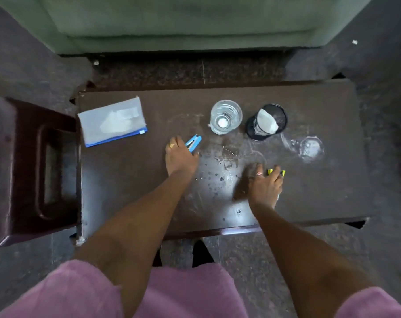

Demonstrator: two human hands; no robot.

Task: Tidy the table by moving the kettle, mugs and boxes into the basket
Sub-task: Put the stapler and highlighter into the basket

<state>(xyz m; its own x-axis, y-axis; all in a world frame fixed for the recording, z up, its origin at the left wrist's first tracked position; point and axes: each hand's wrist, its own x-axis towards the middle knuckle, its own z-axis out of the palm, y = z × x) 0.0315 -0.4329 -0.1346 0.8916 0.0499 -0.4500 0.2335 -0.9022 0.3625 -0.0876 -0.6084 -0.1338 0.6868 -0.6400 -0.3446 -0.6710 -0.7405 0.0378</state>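
Observation:
On the dark table (130, 180) my left hand (180, 157) grips a small blue stapler (195, 141) near the middle. My right hand (266, 184) lies over yellow-green items (283, 172), perhaps highlighters, its fingers curled round them. A clear glass (226, 117) stands upright behind the stapler. Beside it, to the right, a black mesh cup (267, 121) holds a white crumpled paper. No kettle, mug, box or basket shows in the head view.
A grey mesh pouch with a blue zip edge (113, 121) lies at the table's back left. A clear glass lid or dish (311, 148) sits at the right. A dark stool (34, 171) stands left of the table. A green sofa (195, 19) is behind.

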